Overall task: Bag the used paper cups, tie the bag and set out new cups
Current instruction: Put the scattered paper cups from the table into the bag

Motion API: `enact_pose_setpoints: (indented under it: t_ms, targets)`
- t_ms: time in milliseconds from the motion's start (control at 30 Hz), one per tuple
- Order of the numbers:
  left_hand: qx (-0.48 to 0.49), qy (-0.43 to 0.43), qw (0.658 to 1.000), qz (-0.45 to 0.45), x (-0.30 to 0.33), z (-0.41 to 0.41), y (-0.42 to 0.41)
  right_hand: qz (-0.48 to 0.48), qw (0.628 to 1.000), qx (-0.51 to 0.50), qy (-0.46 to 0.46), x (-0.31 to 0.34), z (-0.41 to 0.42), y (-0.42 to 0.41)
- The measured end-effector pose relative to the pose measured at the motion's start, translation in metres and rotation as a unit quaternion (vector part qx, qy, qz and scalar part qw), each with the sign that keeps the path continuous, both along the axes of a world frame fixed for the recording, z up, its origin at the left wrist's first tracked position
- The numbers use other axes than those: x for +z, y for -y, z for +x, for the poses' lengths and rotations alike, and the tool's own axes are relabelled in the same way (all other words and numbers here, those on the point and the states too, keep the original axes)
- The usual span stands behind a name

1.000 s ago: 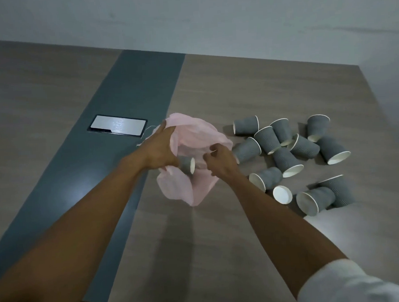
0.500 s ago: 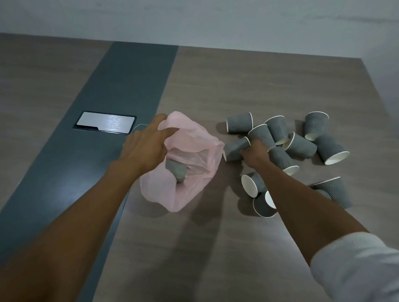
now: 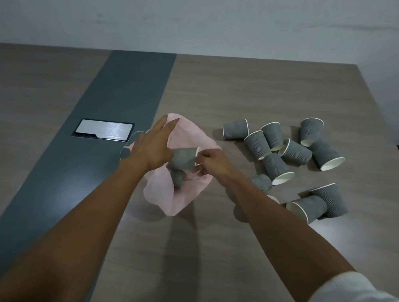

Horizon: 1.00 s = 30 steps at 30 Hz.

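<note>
Our right hand (image 3: 214, 164) pinches a grey cup (image 3: 184, 158) over the pink bag (image 3: 188, 137). Our left hand (image 3: 151, 148), fingers spread, holds the bag's mouth wide; loose cups (image 3: 295, 151) lie at three o'clock.

I see a desk (image 3: 222, 253) of matt wood-grain laminate, crossed by a smooth grey-blue strip (image 3: 113, 104) with a dull sheen. Set in that strip is a glossy, reflective plate (image 3: 103, 130), possibly brushed metal, though the light is too dim to be sure. The pink bag (image 3: 187, 197) is thin, translucent plastic film, crinkled. The grey paper cups (image 3: 295, 151) have ribbed, wavy matt walls and smooth white linings.
</note>
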<state>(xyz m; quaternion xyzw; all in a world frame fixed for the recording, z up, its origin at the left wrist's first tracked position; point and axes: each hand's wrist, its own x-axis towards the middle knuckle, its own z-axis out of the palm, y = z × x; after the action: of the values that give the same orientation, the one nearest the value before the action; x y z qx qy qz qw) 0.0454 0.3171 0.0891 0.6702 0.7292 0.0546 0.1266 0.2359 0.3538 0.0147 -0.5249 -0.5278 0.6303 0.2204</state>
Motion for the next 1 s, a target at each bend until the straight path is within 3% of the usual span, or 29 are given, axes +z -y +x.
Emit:
enact_pose_setpoints:
  t_ms: [100, 167, 233, 333, 400, 467, 633, 700, 767, 833, 900, 1000]
  targets:
    - [-0.009, 0.015, 1.000, 0.011, -0.001, 0.003, -0.004, 0.000, 0.999, -0.019, 0.028, -0.002, 0.013, -0.007]
    - [-0.006, 0.025, 1.000, 0.016, -0.006, 0.004, -0.004, 0.084, 0.981, -0.011, 0.172, -0.003, 0.043, -0.021]
    - [-0.002, 0.036, 0.999, 0.024, -0.011, 0.006, -0.005, 0.154, 0.925, 0.079, 0.339, 0.002, 0.081, -0.034]
    - [0.006, 0.060, 0.998, 0.025, -0.017, 0.012, -0.006, 0.131, 0.838, 0.247, 0.469, 0.012, 0.116, -0.036]
    - [0.009, 0.072, 0.997, 0.025, -0.020, 0.018, -0.005, 0.115, 0.800, 0.301, 0.506, 0.011, 0.118, -0.028]
    - [0.007, 0.077, 0.997, 0.029, -0.021, 0.021, -0.004, 0.118, 0.789, 0.303, 0.521, 0.002, 0.114, -0.017]
    - [-0.009, 0.079, 0.997, 0.008, -0.016, 0.002, 0.000, 0.236, 0.747, 0.261, 0.563, -0.004, 0.105, -0.003]
    - [-0.021, 0.080, 0.996, 0.019, -0.013, -0.007, 0.005, 0.247, 0.771, 0.224, 0.543, 0.006, 0.101, -0.012]
    - [-0.019, 0.091, 0.995, 0.034, -0.012, -0.014, 0.009, 0.218, 0.861, 0.134, 0.440, 0.021, 0.094, -0.024]
    - [-0.005, 0.099, 0.995, 0.030, -0.011, -0.020, 0.012, 0.173, 0.946, 0.023, 0.275, 0.034, 0.081, -0.027]
    - [0.009, 0.103, 0.994, 0.018, -0.009, -0.025, 0.012, 0.117, 0.983, -0.040, 0.139, 0.039, 0.062, -0.020]
    - [0.010, 0.108, 0.994, 0.016, -0.006, -0.028, 0.013, 0.017, 0.997, -0.070, -0.014, 0.032, 0.024, -0.001]
